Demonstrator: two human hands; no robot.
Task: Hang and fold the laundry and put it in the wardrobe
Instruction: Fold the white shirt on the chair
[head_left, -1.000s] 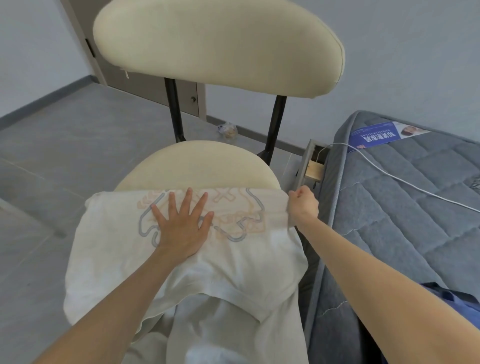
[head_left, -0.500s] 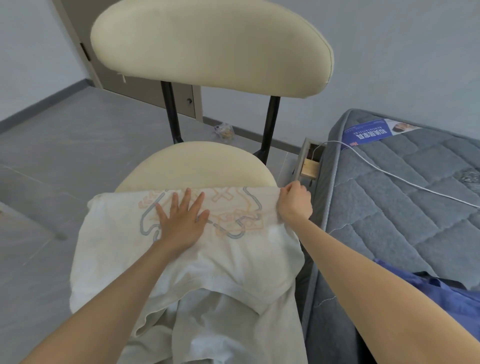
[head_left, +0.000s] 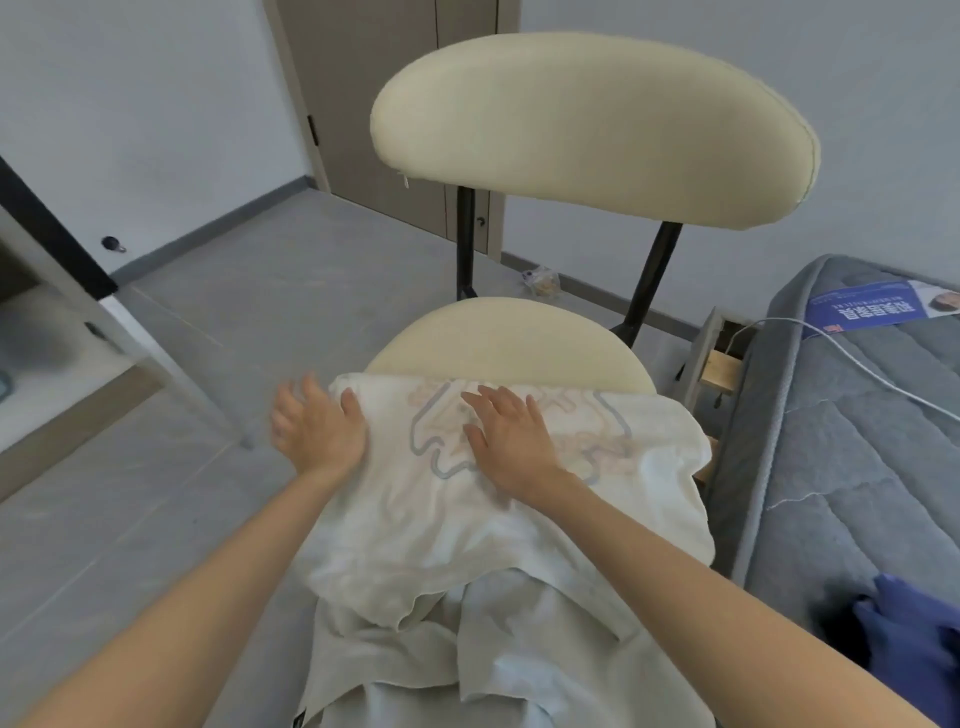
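Cream-padded chair (head_left: 509, 338) fills the middle of the view and serves as the folding surface. A grey quilted mattress (head_left: 841, 467) stands just beside it on the right. White printed shirt (head_left: 441, 530) lies across the near half of the seat. Its far edge runs straight from the seat's left edge to the right, and the rest hangs off the near edge toward the person's lap. Judged from this, the fold is only partly made: the shirt is laid out and flattened but is not a compact stack yet. Hanging and the wardrobe step both look undone, and no hanger is in view. Pale grey cloth (head_left: 519, 665) sits under the shirt's hanging end; I cannot tell whether it is more laundry or worn clothing. A blue garment (head_left: 914, 634) waits on the mattress's near corner — likely more to fold. Right hand (head_left: 506, 431) lies palm-down on the print near the shirt's far edge, fingers straight and pressing, gripping nothing. Left hand (head_left: 317, 426) is at the shirt's far-left corner, blurred, fingers spread — thumb resting on the cloth, and nothing visibly pinched.
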